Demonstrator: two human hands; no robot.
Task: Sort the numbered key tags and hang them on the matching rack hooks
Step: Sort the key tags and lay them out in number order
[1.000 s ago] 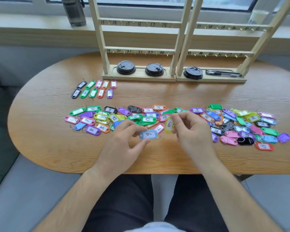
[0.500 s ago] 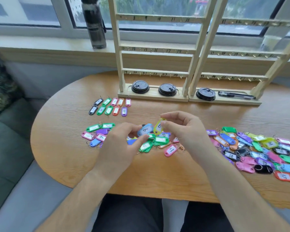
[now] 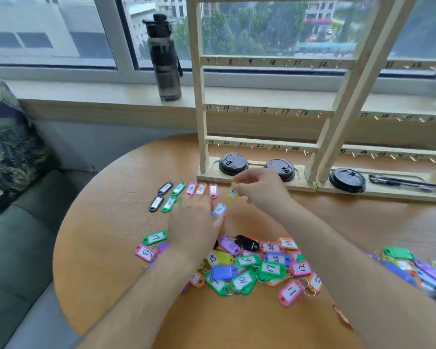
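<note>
sorted rows (image 3: pixel 181 195): two lines of tags, left on the worktop (image 3: pixel 106 248). your left hand (image 3: pixel 194 222): fingers straight over the rows' end, blue tag (image 3: pixel 219 210) marked 6 at the thumb tip; grip unclear. yellow tag (image 3: pixel 232 193): hangs pinched in your right hand (image 3: pixel 259 190), before the rack (image 3: pixel 262 147). risks: a sweeping left palm could scatter the rows; a 6 may be read as 9.

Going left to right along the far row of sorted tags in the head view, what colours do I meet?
Black tag → green tag → pink tag → orange tag → second pink tag → yellow tag, pinched by the right hand.
</note>
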